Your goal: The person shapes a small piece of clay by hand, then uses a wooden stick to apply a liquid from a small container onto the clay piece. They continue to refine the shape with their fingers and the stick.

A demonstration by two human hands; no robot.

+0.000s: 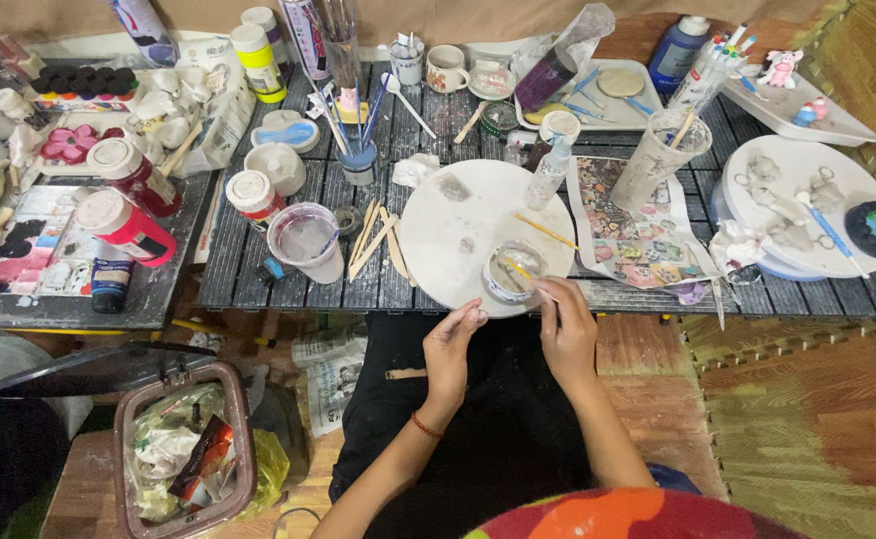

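A small pale lump [478, 315], probably soft clay, is pinched in the left hand [450, 349] fingertips. A thin stick [533, 282] is gripped by the closed right hand [566, 334], its tip in the small cup [514, 271] just ahead; light, deformable material, best held gently by its edges

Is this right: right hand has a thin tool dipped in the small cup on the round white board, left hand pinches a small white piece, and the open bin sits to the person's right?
Wrong on one count: the head view shows the open bin to the person's left, not right. The rest stands: the right hand holds a thin tool in the small cup on the round white board, and the left hand pinches a small white piece.
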